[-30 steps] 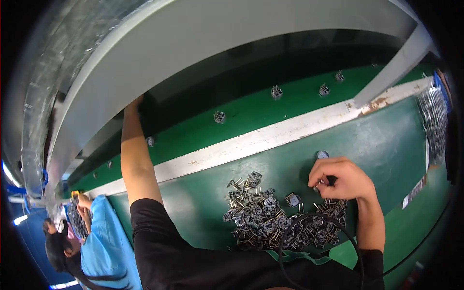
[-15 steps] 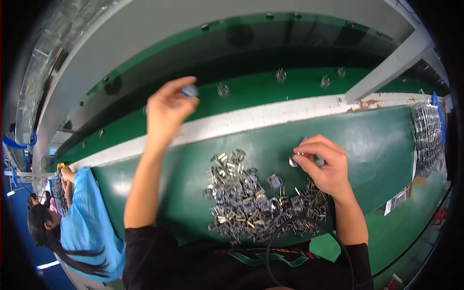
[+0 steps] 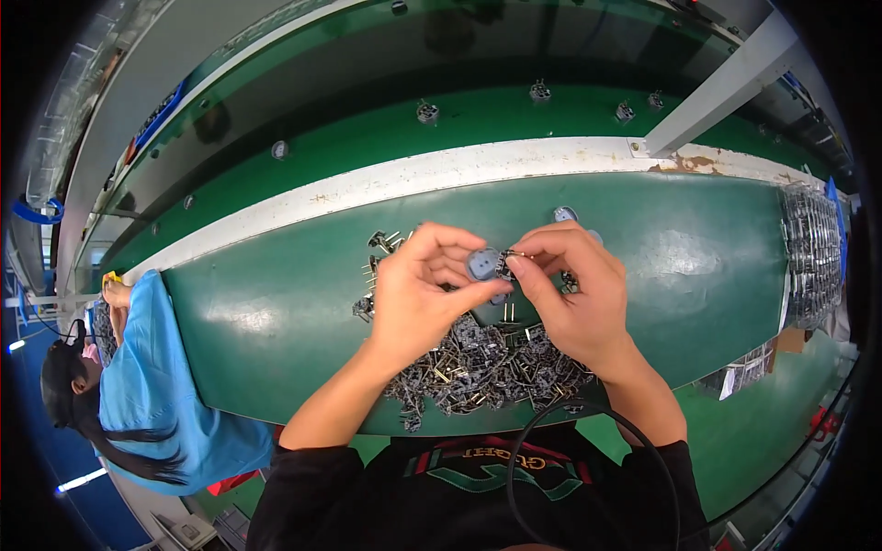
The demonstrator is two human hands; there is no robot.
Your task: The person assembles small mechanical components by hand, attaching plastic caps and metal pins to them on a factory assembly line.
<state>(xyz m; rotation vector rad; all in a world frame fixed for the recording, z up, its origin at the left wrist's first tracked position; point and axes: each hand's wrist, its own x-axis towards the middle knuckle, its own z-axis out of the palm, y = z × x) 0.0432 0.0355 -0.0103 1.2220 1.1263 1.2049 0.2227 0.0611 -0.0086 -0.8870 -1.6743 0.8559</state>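
Head view: the left hand (image 3: 418, 298) pinches a grey round cap (image 3: 481, 264) at centre; at its 3 o'clock the right hand (image 3: 570, 294) pinches a small metal clip (image 3: 511, 260) against it, above the clip pile (image 3: 478, 363) at 6 o'clock on the green belt (image 3: 276, 321).

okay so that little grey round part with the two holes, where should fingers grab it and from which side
Judging by its pose, grip the grey round part by its rim, thumb and fingertip on opposite edges, as the left hand does from the left. That leaves its holed face clear for the small pinned piece the right hand brings in from the right.
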